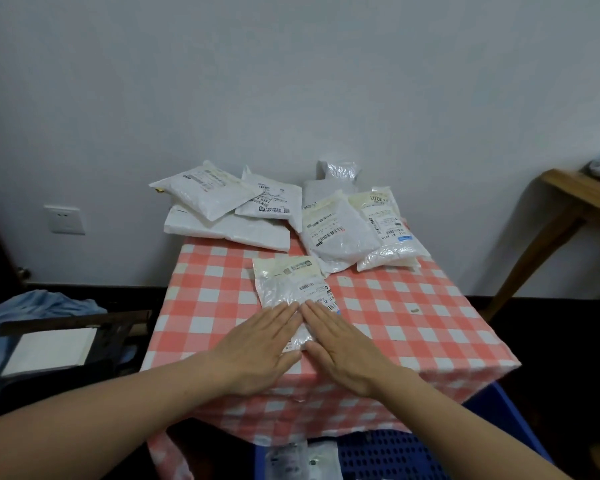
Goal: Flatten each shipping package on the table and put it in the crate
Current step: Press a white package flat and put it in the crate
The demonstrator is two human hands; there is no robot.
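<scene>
Head view: left hand [257, 344] and right hand [340, 344] lie flat side by side, fingers straight, pressing the near end of a package [288, 285] at the table [413, 327] centre. More packages [229, 209] are heaped along the table's far edge. A blue crate [395, 452] sits below the table's near edge, seemingly with a bag [302, 459] inside, partly cut off.

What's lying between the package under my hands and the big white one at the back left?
Head view: only bare checked tablecloth between the pressed package and the big white package.
</scene>
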